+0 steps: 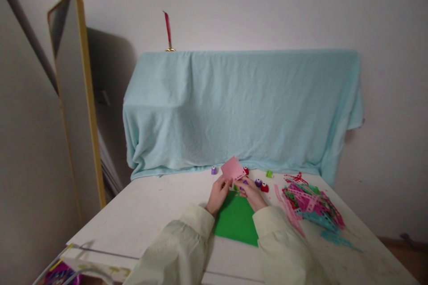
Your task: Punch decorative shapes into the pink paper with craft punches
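Now both hands meet near the table's (150, 213) far edge: left hand (218, 195) pinches the pink paper piece (233, 169), right hand (251, 192) closes on a small purple craft punch (244, 182) at its lower edge, above the green sheet (236, 222). Best keep the paper flat and fully seated.

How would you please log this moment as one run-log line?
left hand: holds pink sheet | right hand: on pink sheet's lower edge | beneath: green sheet | right: scrap pile
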`<state>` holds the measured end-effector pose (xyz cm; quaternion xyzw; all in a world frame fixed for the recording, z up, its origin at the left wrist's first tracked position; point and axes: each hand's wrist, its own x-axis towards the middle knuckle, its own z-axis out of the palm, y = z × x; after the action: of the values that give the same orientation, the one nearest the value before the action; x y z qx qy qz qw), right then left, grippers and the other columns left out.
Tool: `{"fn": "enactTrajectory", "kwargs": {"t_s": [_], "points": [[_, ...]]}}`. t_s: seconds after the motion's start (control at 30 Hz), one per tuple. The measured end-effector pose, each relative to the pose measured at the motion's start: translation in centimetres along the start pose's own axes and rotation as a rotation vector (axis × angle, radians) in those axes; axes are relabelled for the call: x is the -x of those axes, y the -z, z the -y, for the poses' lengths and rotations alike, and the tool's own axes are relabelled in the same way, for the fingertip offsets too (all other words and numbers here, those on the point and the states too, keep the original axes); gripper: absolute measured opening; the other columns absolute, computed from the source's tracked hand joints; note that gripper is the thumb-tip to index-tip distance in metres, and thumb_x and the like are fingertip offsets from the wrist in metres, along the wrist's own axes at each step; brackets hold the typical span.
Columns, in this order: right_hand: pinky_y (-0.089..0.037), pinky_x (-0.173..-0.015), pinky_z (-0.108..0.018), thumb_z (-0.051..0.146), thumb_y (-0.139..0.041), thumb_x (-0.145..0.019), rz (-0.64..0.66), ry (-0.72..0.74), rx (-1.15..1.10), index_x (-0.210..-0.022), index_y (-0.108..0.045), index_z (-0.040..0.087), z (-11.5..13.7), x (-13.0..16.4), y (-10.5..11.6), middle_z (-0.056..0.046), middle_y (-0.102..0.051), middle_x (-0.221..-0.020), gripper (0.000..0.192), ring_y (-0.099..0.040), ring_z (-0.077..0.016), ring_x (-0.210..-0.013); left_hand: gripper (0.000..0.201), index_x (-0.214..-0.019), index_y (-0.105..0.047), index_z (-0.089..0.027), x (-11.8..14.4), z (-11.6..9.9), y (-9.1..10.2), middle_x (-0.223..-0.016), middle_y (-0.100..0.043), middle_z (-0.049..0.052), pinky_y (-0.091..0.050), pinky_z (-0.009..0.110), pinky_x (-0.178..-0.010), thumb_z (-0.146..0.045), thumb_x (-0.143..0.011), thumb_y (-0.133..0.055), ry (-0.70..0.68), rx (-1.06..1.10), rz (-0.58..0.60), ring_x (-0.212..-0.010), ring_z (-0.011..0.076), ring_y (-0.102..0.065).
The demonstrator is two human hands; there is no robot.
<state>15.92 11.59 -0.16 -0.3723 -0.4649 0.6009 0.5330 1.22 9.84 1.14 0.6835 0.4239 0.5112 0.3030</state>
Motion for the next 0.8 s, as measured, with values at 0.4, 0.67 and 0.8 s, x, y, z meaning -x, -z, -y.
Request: {"fn": "enactTrajectory", "kwargs": {"t_s": [0.4,0.67,0.8], "points": [[-0.021,-0.039,-0.018,0.045,-0.075,-0.055,-0.132,0.018,0.073,-0.074,-0.058,0.017,1.2,0.7,-0.4,0.005,-0.05,-0.054,0.037,-0.04,-0.0063,-0.042,0.041,-0.073,-0.056,-0.015,-0.1,0.5,0.0,-0.059,-0.051,-0.002,-0.036,0.023,-0.061,-0.049,-0.089,-0.039,-0.011,0.017,0.0,-0.058,0.0123,-0.048],[-0.016,-0.036,-0.018,0.036,-0.068,-0.061,-0.14,0.08,-0.063,-0.081,-0.056,0.02,0.8,-0.1,0.2,0.006,-0.049,-0.058,0.029,-0.03,-0.0041,-0.038,0.039,-0.073,-0.057,-0.015,-0.2,0.7,0.1,-0.057,-0.051,-0.002,-0.035,0.023,-0.063,-0.045,-0.091,-0.039,-0.001,-0.007,-0.01,-0.059,0.0126,-0.048],[-0.023,-0.038,-0.017,0.021,-0.062,-0.06,-0.195,0.141,-0.178,-0.101,-0.052,0.023,0.6,-0.3,0.2,0.008,-0.048,-0.063,0.042,-0.035,-0.0051,-0.041,0.039,-0.071,-0.055,-0.016,-0.1,0.7,0.2,-0.056,-0.05,-0.003,-0.035,0.023,-0.062,-0.045,-0.09,-0.038,0.015,-0.025,-0.016,-0.059,0.0126,-0.048]]}}
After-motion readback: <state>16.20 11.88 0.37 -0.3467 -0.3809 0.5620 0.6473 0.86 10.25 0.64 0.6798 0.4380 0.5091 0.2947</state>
